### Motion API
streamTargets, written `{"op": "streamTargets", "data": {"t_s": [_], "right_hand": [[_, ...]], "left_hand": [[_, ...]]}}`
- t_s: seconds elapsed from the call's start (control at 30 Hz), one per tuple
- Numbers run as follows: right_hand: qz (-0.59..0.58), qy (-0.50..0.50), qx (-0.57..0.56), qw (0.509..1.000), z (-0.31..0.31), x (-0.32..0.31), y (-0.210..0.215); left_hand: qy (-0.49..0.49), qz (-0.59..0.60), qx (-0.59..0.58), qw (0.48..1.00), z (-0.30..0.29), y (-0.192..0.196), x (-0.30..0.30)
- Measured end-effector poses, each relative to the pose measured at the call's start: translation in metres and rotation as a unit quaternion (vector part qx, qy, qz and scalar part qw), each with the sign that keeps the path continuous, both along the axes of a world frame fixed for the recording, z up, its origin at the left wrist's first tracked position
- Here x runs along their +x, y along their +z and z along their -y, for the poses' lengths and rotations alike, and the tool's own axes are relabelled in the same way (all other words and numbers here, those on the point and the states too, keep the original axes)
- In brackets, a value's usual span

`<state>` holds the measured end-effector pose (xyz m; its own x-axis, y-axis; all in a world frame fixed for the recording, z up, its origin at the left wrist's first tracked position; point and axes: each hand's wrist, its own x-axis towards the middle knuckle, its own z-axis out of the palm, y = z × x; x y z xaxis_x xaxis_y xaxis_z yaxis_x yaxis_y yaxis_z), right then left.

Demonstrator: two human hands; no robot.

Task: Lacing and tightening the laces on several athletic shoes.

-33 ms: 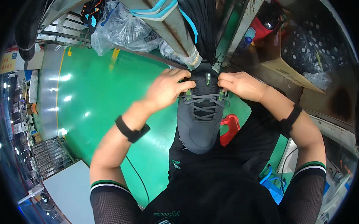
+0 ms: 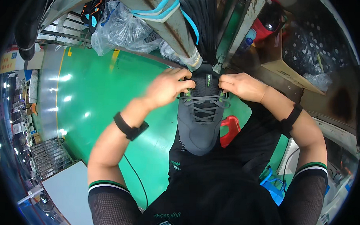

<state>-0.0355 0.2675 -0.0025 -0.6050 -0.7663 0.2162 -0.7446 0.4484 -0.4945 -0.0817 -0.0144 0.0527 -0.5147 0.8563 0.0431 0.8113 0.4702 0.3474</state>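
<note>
A dark grey sneaker [image 2: 201, 131] rests above my lap, toe toward me and sole hidden. Its grey laces [image 2: 206, 109] criss-cross over the front, and a small green-marked label sits on the black tongue [image 2: 206, 83]. My left hand [image 2: 169, 86] is closed at the left upper edge of the opening, thumb and fingers pinching there. Opposite it, my right hand [image 2: 240, 85] pinches the right upper edge beside the tongue. Whether lace ends are also between the fingers is hidden.
A metal post [image 2: 177, 33] wrapped with blue laces stands just beyond the sneaker, beside a hanging bunch of black laces [image 2: 201, 26]. Clear plastic bags [image 2: 125, 31] lie on a rack at far left. A cardboard box [image 2: 288, 70] is at far right, and a red stool [image 2: 231, 130] shows below.
My left forearm has shifted slightly outward to the left. Both hands stay at the sneaker's opening.
</note>
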Motion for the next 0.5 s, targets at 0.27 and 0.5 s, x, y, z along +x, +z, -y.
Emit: {"op": "streamTargets", "data": {"t_s": [0.27,0.5], "right_hand": [[-0.001,0.056,0.1,0.993,0.005,-0.018,0.021],[0.389,-0.055,0.201,0.897,0.03,-0.039,0.026]], "left_hand": [[-0.057,0.208,-0.251,0.944,-0.026,0.031,-0.036],[-0.095,0.086,-0.461,0.878,-0.077,0.035,-0.029]]}}
